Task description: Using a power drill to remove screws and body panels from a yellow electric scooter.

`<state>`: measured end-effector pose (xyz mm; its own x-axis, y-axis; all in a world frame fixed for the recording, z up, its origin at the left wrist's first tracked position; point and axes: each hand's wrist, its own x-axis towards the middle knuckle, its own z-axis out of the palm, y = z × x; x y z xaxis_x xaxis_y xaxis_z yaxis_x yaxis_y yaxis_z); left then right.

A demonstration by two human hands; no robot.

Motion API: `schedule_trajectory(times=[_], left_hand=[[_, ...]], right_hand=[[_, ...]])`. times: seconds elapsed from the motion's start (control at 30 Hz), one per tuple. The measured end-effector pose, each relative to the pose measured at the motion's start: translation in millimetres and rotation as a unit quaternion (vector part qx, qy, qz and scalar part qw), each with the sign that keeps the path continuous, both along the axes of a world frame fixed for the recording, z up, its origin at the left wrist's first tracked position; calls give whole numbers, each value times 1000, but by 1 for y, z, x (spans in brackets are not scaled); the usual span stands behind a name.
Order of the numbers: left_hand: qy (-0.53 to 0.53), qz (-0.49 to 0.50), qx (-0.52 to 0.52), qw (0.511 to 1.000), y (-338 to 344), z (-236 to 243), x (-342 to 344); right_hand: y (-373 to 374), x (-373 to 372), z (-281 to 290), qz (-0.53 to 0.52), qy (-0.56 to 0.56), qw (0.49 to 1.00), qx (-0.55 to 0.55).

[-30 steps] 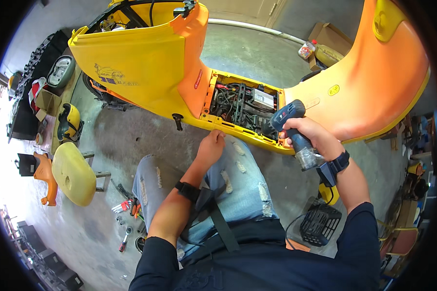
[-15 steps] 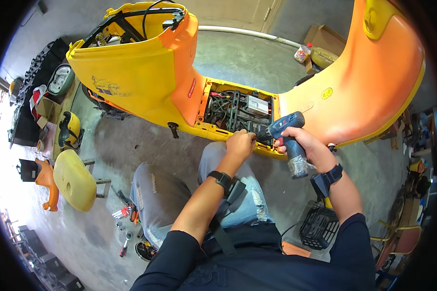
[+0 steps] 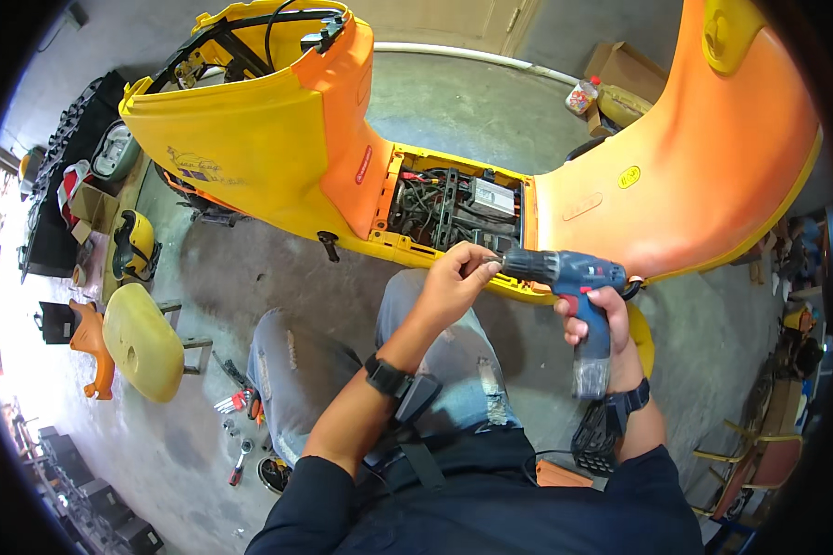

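Observation:
My right hand (image 3: 609, 324) grips a blue-and-black cordless drill (image 3: 578, 273) by its handle, the chuck pointing left. My left hand (image 3: 455, 287) is closed in a pinch right at the drill's tip. What lies between its fingertips is too small to make out. Both hands are just in front of a yellow-and-orange electric scooter body (image 3: 250, 139). In the scooter's floor an open compartment (image 3: 416, 208) shows wiring, black brackets and a silver box (image 3: 492, 197).
A pale yellow stool seat (image 3: 142, 342) and a yellow helmet (image 3: 133, 245) are at the left. Hand tools, including a ratchet (image 3: 241, 461), lie on the floor beside my knee. A black plastic basket (image 3: 594, 444) is near my right arm. Behind the scooter sits a cardboard box (image 3: 626, 69).
My right hand has drawn the drill back from the compartment's near edge and turned it level, tip leftward. The left hand has stayed nearby, its pinched fingers now at the drill's tip.

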<state>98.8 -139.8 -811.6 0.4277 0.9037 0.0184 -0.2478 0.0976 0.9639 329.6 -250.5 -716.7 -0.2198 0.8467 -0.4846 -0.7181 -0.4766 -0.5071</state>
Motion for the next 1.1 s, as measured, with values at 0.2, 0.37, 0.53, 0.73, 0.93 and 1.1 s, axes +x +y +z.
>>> schedule_trajectory(times=[0.2,0.37,0.53,0.73,0.93,1.1], left_hand=[[-69,-2,1,998,-19,54,-36],[-200,24,-17,979,-41,70,-43],[-209,0,-24,978,-52,77,-53],[-158,-7,-2,987,-63,65,-59],[-234,54,-148,959,-116,52,-104],[-285,226,-125,923,-146,63,-131]], right_hand=[[-25,-35,-12,-6,97,994,49],[-27,-55,-11,29,166,980,110],[-33,-62,-19,60,161,975,138],[-35,-73,-20,61,171,976,125],[-46,-102,-12,162,22,980,110],[-38,-136,-19,239,56,946,210]])
